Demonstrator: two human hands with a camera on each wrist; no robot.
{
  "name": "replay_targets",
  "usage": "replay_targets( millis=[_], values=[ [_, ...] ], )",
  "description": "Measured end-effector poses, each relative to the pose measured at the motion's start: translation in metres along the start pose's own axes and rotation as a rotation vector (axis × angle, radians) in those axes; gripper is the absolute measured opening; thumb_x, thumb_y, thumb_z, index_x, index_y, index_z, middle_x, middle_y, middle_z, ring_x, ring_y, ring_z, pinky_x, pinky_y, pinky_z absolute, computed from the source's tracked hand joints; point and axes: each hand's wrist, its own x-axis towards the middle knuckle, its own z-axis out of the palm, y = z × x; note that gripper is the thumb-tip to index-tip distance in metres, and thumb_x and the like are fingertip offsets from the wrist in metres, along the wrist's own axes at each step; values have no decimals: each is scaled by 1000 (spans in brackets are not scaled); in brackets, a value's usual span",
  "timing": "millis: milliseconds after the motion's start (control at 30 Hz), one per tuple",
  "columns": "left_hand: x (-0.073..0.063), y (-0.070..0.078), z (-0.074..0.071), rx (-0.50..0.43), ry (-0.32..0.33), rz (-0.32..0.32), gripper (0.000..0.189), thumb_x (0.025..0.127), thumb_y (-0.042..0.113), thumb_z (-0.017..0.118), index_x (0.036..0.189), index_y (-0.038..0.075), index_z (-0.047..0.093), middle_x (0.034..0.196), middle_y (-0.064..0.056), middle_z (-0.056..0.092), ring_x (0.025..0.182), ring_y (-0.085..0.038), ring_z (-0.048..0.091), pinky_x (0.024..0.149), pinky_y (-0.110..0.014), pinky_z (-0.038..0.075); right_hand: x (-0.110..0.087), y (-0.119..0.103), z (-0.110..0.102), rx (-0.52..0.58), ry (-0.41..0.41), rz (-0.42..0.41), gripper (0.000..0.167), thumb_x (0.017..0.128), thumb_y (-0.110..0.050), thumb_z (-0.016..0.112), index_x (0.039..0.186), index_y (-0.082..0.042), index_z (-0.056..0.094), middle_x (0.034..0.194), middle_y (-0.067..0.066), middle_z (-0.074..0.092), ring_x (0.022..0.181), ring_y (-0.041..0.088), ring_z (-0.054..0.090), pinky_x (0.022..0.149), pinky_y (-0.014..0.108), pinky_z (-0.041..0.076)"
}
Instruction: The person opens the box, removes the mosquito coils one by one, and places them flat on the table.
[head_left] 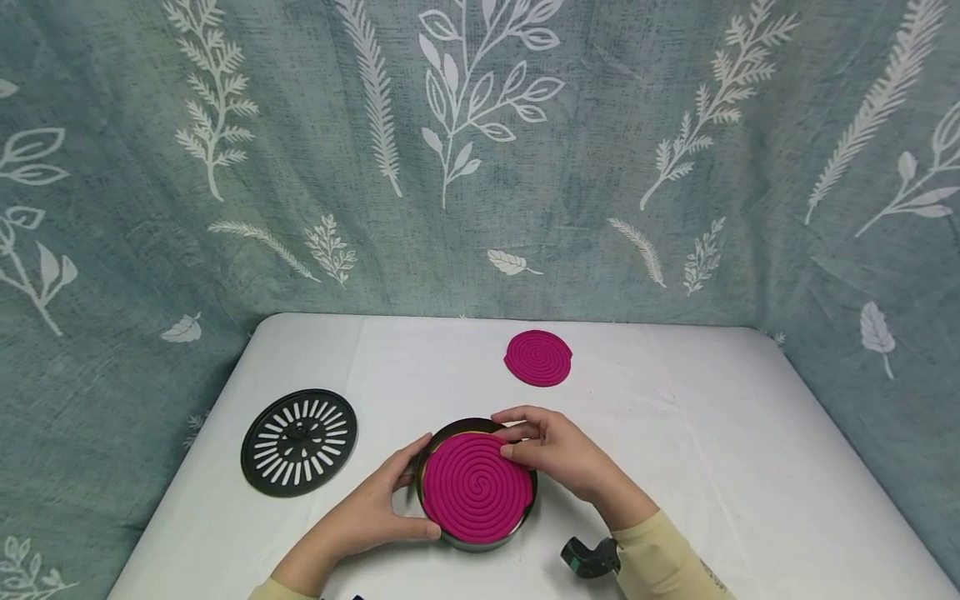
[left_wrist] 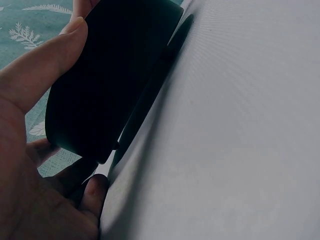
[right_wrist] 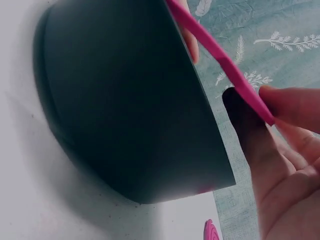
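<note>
A magenta spiral coaster [head_left: 477, 487] lies over the mouth of a round dark container [head_left: 471, 547]. My right hand [head_left: 553, 450] pinches the coaster's far right edge between thumb and fingers. In the right wrist view that pinched edge [right_wrist: 245, 90] is tilted up, away from the container's rim. My left hand [head_left: 375, 510] grips the container from the left, thumb near the front and fingers behind. Seen from the left wrist, the container's dark wall [left_wrist: 110, 75] rises close over the white cloth. The coaster hides most of the inside.
A second magenta spiral coaster [head_left: 538, 358] lies farther back on the white table [head_left: 660, 400]. To the left is a black slotted disc [head_left: 300, 442]. A small dark device [head_left: 590, 557] sits by the right sleeve. A patterned green curtain [head_left: 570, 167] hangs behind the table.
</note>
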Motion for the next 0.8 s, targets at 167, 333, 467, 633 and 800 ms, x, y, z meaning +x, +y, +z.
replay_targets(
  millis=[167, 333, 467, 633, 800],
  values=[
    [0, 1, 0, -1, 2, 1, 113, 65, 53, 89, 156, 33, 26, 155, 10, 32, 138, -15, 37, 112, -42, 37, 1, 0, -2, -3, -31, 16, 49, 91, -11, 72, 135, -1, 56, 116, 12, 69, 100, 23, 68, 80, 31, 59],
    [-1, 2, 1, -1, 1, 2, 112, 65, 53, 89, 156, 35, 26, 155, 9, 32, 138, -15, 38, 112, -41, 37, 1, 1, -6, 10, -65, 33, 57, 92, -15, 72, 142, 1, 50, 122, 13, 67, 104, 22, 67, 84, 32, 58],
    [-1, 2, 0, 0, -1, -1, 113, 64, 53, 89, 157, 34, 26, 156, 9, 31, 138, -15, 38, 113, -41, 37, 0, 2, -9, 55, -100, 60, 58, 93, -17, 70, 141, 6, 48, 124, 15, 65, 108, 22, 65, 89, 33, 57],
    [-1, 3, -1, 6, -1, 1, 116, 63, 53, 89, 157, 30, 25, 157, 7, 31, 138, -16, 37, 113, -42, 36, -2, 3, -11, 82, -129, 72, 48, 95, -18, 68, 135, 5, 56, 119, 14, 68, 104, 21, 67, 87, 34, 57],
    [-1, 4, -2, 1, -2, 1, 116, 64, 52, 90, 157, 31, 25, 157, 6, 31, 138, -17, 38, 112, -43, 37, -2, 4, -13, 110, -154, 71, 44, 96, -16, 66, 134, 5, 57, 114, 15, 69, 96, 17, 67, 83, 33, 58]
  ],
)
